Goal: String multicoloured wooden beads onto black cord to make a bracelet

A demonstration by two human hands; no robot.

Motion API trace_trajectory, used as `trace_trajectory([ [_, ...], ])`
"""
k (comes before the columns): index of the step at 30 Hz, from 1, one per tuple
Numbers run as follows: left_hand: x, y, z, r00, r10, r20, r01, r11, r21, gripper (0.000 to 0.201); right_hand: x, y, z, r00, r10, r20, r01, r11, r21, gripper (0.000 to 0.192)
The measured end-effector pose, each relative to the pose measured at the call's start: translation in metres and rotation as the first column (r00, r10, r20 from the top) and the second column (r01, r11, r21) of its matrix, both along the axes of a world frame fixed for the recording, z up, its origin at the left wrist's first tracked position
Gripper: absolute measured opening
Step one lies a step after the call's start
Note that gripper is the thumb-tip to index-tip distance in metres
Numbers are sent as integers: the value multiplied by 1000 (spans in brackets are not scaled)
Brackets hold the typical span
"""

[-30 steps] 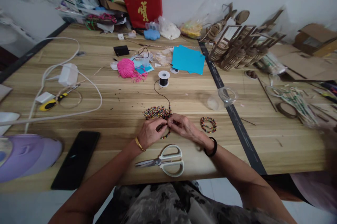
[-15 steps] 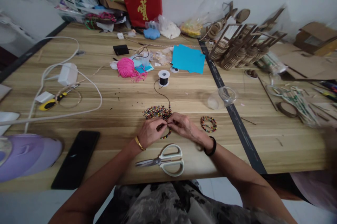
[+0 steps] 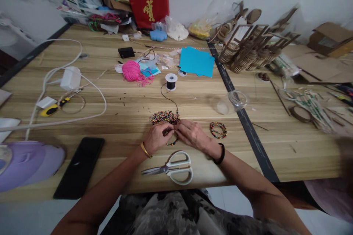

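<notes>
Left hand (image 3: 157,138) and right hand (image 3: 192,134) meet fingertip to fingertip; fingers pinched, forearms converging.

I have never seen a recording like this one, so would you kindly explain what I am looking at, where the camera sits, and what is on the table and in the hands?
No machine is involved: a person works with two bare hands, and the one camera sits on their head, looking forward and down, so the arms enter from the bottom edge. The left hand and the right hand meet fingertip to fingertip over a wooden table, pinching a partly strung strand of coloured beads. Just beyond them lies a pile of loose beads, and a black cord runs from it to a small spool. Right of the hands lies a finished bead bracelet; nearer the person lie white-handled scissors and a black phone. Further back are pink yarn and blue paper.
</notes>
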State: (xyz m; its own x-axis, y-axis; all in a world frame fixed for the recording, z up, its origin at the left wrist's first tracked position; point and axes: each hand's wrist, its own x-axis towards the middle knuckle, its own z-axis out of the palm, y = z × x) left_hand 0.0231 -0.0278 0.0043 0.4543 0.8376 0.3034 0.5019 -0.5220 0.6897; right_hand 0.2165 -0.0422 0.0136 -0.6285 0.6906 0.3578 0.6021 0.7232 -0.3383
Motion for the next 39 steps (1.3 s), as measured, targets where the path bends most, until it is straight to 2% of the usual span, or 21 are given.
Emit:
trace_trajectory([
  [4,0,0,1,999,-2,34,4,999,-46,8,0,0,2,999,2,-34,-4,999,-50,19],
  [9,1,0,4,997,-18,75,22,998,-56,9,1,3,5,977,-20,-211,-35,967,-252,14],
  [12,2,-1,5,997,-4,81,9,999,-54,9,2,6,5,949,-89,-301,-47,907,-418,13],
  [15,1,-2,6,997,-5,78,9,999,-46,8,2,8,5,925,-149,-350,-85,816,-572,16],
  [18,0,-2,5,998,-18,61,20,1000,-19,8,3,9,7,899,-170,-404,-161,729,-665,21],
  [23,-1,-3,4,995,-75,62,70,994,79,8,4,11,9,885,-184,-427,-217,648,-730,25],
  [30,-1,-4,5,994,-107,-4,106,973,204,9,5,13,6,866,-214,-452,-252,593,-764,27],
  [36,0,-4,4,991,-129,18,123,970,210,11,6,14,3,827,-243,-507,-329,522,-787,31],
  [39,0,-4,5,993,-107,42,99,982,162,8,5,14,4,812,-252,-527,-351,510,-785,30],
])
